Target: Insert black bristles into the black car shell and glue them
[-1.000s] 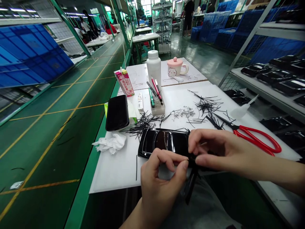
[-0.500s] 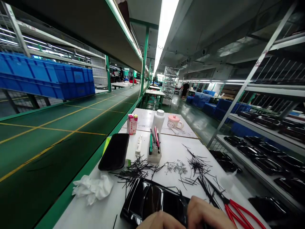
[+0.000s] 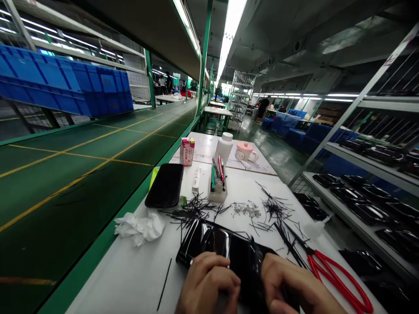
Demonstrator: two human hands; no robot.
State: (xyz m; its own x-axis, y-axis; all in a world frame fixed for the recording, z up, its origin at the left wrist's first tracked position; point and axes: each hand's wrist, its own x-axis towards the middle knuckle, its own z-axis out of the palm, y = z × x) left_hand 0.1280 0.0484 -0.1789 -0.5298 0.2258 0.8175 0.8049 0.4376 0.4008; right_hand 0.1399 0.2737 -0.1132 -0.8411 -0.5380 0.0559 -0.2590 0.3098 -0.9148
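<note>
Left hand (image 3: 209, 283) and right hand (image 3: 294, 288) both grip a glossy black plastic tray (image 3: 225, 253) at the tabletop's (image 3: 131, 279) near edge; it looks light, slippery, best held by its rims.

Head-worn camera looks forward and down, close over the white table (image 3: 131, 279).

- The black tray (image 3: 225, 253) under my left grip (image 3: 206, 285) and my right grip (image 3: 294, 290) looks like thin moulded plastic, very glossy, mirroring the ceiling lights.
- The worktop (image 3: 131, 279) is a smooth, matt white board.
- The scissors (image 3: 334, 279) have glossy red plastic handles and dark metal blades.
- The crumpled tissue (image 3: 140, 227) is soft white paper, rough with creases.
- The phone (image 3: 165, 185) lies with a smooth, dull black back.
- The conveyor belt (image 3: 81, 174) is matt green.
</note>
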